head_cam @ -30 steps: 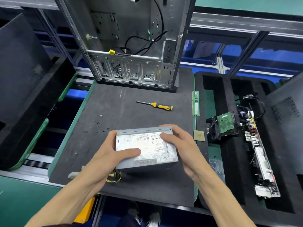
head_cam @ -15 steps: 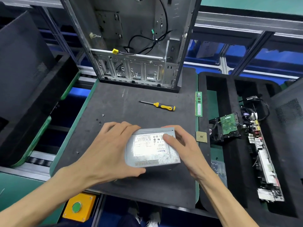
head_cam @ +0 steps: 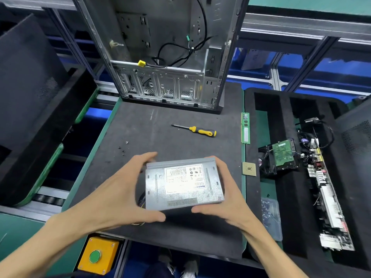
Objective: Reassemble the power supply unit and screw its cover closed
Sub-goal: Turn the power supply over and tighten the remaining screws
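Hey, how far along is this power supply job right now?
Done, apparently: the cover sits on the power supply unit. In hand: the left hand and right hand both grip the unit at its sides. Left: screwing it closed, since the screwdriver lies untouched on the mat and loose screws lie there too.

An open computer case point(head_cam: 160, 57) is standing upright at the far edge of the desk point(head_cam: 180, 121). A memory stick point(head_cam: 245, 128) and a processor chip point(head_cam: 249, 168) are lying at the right edge. A motherboard point(head_cam: 329, 197) is resting in the foam tray point(head_cam: 285, 207). A yellow button box point(head_cam: 99, 255) is sitting below the desk.
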Action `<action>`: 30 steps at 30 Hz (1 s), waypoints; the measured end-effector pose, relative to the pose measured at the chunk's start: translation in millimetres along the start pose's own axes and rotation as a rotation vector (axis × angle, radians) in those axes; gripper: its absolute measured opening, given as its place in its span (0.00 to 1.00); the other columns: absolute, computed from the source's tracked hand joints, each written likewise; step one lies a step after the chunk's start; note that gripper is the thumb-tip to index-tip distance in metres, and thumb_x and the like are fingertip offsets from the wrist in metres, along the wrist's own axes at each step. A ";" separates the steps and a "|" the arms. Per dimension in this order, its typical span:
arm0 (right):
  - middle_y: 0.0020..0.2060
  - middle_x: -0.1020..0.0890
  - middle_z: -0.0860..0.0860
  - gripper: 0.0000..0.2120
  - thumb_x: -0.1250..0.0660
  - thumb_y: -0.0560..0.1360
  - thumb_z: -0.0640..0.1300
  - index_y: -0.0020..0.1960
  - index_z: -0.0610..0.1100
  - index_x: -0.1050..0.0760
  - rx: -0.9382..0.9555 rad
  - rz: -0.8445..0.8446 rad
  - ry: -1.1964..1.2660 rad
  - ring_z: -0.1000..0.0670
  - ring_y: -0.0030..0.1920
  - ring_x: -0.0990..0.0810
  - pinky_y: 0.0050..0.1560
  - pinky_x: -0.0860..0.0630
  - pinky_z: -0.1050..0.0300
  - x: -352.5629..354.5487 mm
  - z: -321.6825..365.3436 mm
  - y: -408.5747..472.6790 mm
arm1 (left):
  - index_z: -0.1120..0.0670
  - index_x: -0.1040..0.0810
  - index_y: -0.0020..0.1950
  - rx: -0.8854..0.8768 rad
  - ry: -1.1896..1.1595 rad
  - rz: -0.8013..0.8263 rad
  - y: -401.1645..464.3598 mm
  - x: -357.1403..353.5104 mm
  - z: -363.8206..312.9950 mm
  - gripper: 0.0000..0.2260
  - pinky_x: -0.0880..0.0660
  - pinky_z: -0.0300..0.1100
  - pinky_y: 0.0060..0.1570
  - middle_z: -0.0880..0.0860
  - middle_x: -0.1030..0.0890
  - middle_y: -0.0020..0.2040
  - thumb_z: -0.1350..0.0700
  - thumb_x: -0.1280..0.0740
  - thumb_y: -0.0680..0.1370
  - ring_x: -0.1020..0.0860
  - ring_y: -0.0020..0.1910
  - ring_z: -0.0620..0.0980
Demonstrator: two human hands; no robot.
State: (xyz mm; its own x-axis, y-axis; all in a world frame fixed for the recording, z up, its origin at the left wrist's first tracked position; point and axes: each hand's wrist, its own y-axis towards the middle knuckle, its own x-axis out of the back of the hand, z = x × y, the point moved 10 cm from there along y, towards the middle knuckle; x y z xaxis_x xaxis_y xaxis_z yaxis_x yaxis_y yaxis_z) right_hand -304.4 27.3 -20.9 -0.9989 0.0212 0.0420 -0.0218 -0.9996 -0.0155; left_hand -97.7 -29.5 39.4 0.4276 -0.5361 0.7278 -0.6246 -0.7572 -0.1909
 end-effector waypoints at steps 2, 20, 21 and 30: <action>0.69 0.24 0.48 0.52 0.14 0.61 0.54 0.77 0.50 0.38 0.000 -0.004 0.000 0.43 0.70 0.25 0.67 0.28 0.47 0.8 -2.6 1.1 | 0.29 0.43 0.73 0.007 -0.186 -0.018 -7.5 -5.2 15.3 0.51 0.32 0.30 0.64 0.26 0.33 0.70 0.33 0.19 0.57 0.35 0.71 0.28; 0.68 0.23 0.49 0.49 0.16 0.63 0.51 0.76 0.43 0.37 0.030 -0.047 0.040 0.46 0.70 0.24 0.66 0.27 0.58 0.1 -1.4 10.8 | 0.45 0.33 0.73 -0.114 -0.559 -0.170 3.3 -17.7 30.9 0.41 0.30 0.37 0.69 0.47 0.25 0.71 0.50 0.16 0.64 0.26 0.71 0.48; 0.69 0.23 0.49 0.49 0.16 0.64 0.52 0.77 0.45 0.37 0.029 -0.045 0.054 0.46 0.70 0.25 0.66 0.27 0.58 -0.7 -2.6 10.8 | 0.45 0.33 0.74 -0.111 -0.570 -0.155 3.1 -20.0 31.2 0.42 0.30 0.36 0.69 0.47 0.25 0.72 0.49 0.17 0.65 0.27 0.72 0.48; 0.69 0.24 0.52 0.45 0.17 0.64 0.58 0.75 0.54 0.35 -0.001 -0.096 0.055 0.49 0.71 0.26 0.67 0.26 0.57 -0.6 -7.6 9.8 | 0.42 0.33 0.74 -0.056 -0.488 -0.089 12.3 -29.0 29.6 0.42 0.27 0.35 0.65 0.39 0.23 0.68 0.44 0.18 0.64 0.25 0.68 0.40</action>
State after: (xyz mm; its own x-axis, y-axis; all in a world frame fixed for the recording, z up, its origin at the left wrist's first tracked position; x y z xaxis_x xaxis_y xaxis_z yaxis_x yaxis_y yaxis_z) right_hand -304.2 17.6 -28.6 -0.9930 0.1178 -0.0115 -0.1176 -0.9929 -0.0155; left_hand -98.5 -34.4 -3.5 0.7288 -0.5922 0.3438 -0.5999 -0.7942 -0.0966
